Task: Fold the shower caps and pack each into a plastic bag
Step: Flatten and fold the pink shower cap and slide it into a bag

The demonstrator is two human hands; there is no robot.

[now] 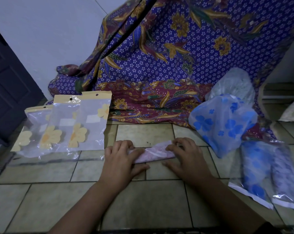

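Forearms reach in from the bottom edge, and between them we see the pink shower cap (153,153), folded to a narrow strip, lying on the tiled floor (41,191) at mid-view. The left hand (121,159) covers its left end, fingers curled over the far edge and thumb laid along the near edge. The right hand (185,157) holds the right end with bent fingers, thumb spread on the tiles. Both hands hide the ends of the strip, so we cannot tell how many folds it has.

Left of it, three flat plastic bags (92,122) with yellow flower prints and yellow punched headers overlap in a row. White labels show on them, but we can read no writing.

To the right, a blue-flowered shower cap (222,125) sits loose and puffed. Behind it lies a clear crumpled thing (234,83), too blurred for us to name. Nearer the right edge, two packed bags (256,169) lie side by side, one holding a blue-flowered roll, the other a paler one. Both are smeared, and the outer bag is cut off by the frame.

A purple batik cloth (168,65) drapes behind everything, hiding whatever it covers. A dark door (7,90) stands at far left.
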